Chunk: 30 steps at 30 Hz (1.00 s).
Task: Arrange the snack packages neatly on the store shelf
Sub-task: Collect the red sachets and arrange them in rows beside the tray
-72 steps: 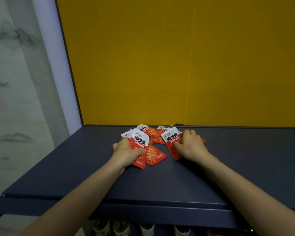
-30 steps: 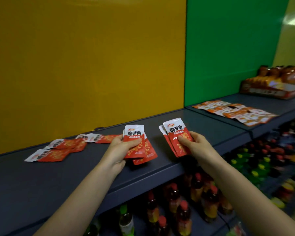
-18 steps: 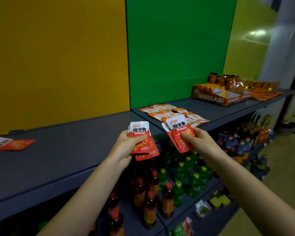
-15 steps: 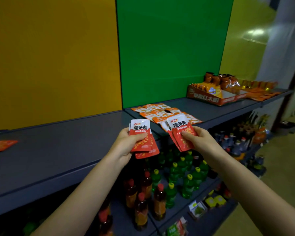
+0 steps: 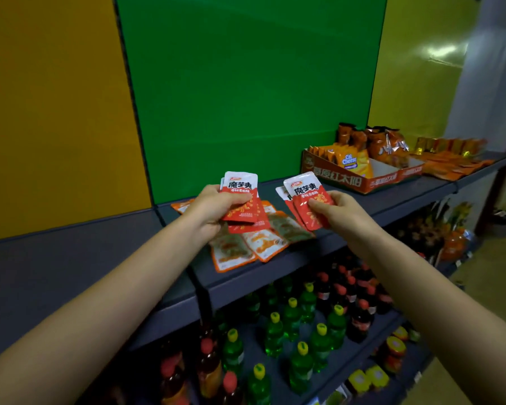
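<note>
Presently, item by item.

- Left hand (image 5: 214, 209): fingers (image 5: 236, 199) curled, the thumb across the front, pinching the left stack of snack packets (image 5: 241, 187). They are red and white, held upright above the shelf (image 5: 56, 267).
- Right hand (image 5: 341, 213): fingers (image 5: 319, 203) likewise pinching the right stack of snack packets (image 5: 303, 191), tilted slightly and apart from the left stack.
- Loose orange-edged packets (image 5: 247, 248): lying flat on the shelf under both hands, overlapping, near the front edge.
- Cardboard display box (image 5: 360, 180): further right on the shelf, holding orange snack bags (image 5: 351, 162).
- Green back panel (image 5: 246, 83): behind the hands, with a yellow panel (image 5: 50, 112) to its left.
- Bottles (image 5: 292, 317): on the lower tier, with green and red ones side by side.
</note>
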{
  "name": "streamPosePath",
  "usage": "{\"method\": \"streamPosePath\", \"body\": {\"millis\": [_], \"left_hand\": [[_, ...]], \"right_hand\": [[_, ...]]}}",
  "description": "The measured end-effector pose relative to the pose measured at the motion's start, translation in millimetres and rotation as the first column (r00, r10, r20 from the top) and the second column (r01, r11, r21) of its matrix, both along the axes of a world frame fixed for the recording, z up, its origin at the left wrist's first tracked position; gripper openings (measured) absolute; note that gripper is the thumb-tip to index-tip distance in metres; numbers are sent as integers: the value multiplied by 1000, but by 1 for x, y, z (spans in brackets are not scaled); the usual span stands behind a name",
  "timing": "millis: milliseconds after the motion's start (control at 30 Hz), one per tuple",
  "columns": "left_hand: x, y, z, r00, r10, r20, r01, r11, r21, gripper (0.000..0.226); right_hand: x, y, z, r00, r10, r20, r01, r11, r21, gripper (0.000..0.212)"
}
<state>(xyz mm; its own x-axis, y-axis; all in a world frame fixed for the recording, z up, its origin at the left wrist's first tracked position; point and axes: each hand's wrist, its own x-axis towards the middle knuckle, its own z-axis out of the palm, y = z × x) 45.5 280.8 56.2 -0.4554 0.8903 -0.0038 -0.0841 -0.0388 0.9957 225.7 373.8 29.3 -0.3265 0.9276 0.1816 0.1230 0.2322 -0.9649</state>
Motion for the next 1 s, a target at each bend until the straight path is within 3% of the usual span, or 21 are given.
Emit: {"method": "streamPosePath", "body": {"millis": [67, 167, 333, 467, 600, 1000], "left_hand": [[-6, 32, 8, 1000, 16, -18, -17, 1000, -25, 11], [-15, 78, 13, 995, 53, -84, -56, 998, -31, 13], [-30, 126, 15, 985, 124, -119, -132, 989, -65, 14], [-42, 142, 15, 973, 198, -119, -208, 975, -78, 9], [-51, 147, 15, 951, 281, -130, -293, 952, -87, 24], [-29, 189, 13, 890, 450, -70, -451, 892, -10, 12]], "right_hand": [[-9, 37, 4, 1000, -1, 15, 1, 1000, 4, 27], [-26, 87, -3, 996, 10, 87, -10, 1000, -4, 4], [-55, 148, -19, 979, 18, 202, -4, 998, -70, 11], [-76, 191, -25, 949, 18, 316, -5, 999, -42, 17], [-99, 225, -24, 924, 51, 380, -49, 999, -14, 30], [-130, 279, -27, 854, 87, 513, -166, 980, 109, 38]]}}
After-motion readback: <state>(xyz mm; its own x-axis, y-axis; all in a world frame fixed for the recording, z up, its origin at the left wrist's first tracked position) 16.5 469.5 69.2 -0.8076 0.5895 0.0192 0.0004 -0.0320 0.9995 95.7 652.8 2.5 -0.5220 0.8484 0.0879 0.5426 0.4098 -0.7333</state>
